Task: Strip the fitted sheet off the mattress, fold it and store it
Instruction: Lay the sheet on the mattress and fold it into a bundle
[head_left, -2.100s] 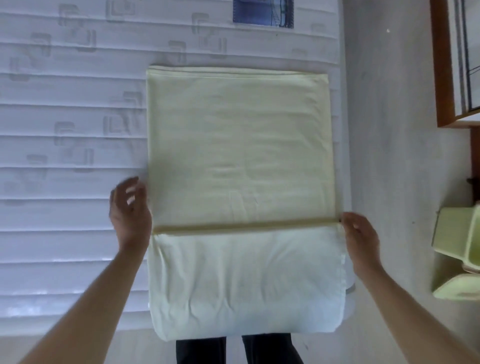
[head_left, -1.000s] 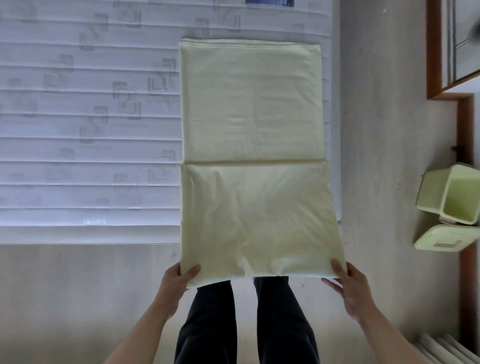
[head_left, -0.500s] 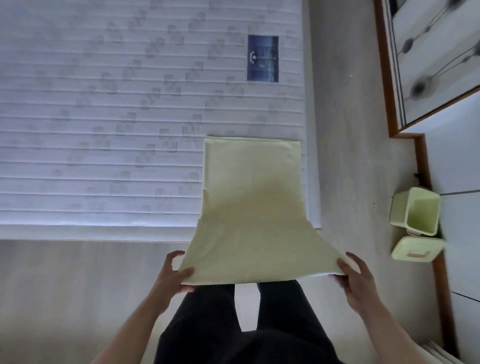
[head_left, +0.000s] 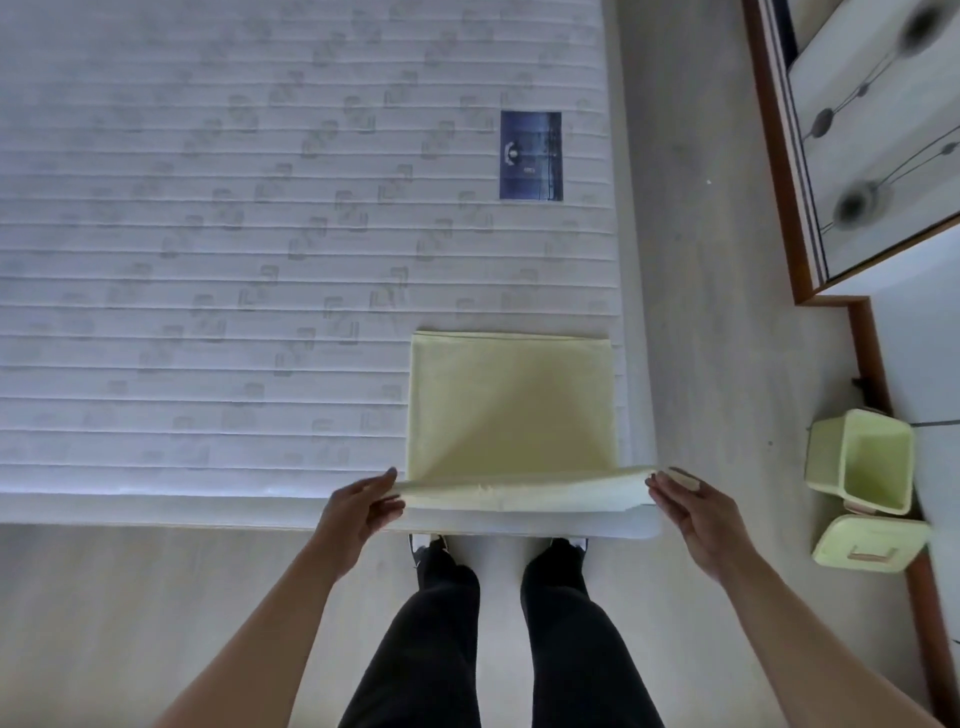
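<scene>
Holding the near edge of the folded sheet (head_left: 511, 410), both arms reach forward from 6 o'clock. Left hand (head_left: 358, 506): fingers curled, pinching the left corner. Right hand (head_left: 693, 512): fingers curled, pinching the right corner. Sheet: pale green, lying at the mattress (head_left: 234, 234) corner nearest the person, near edge lifted. Green bin (head_left: 860, 460) at 3 o'clock on the floor.

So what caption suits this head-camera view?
Both hands, left and right, lift the folded sheet's near edge off the mattress.
</scene>
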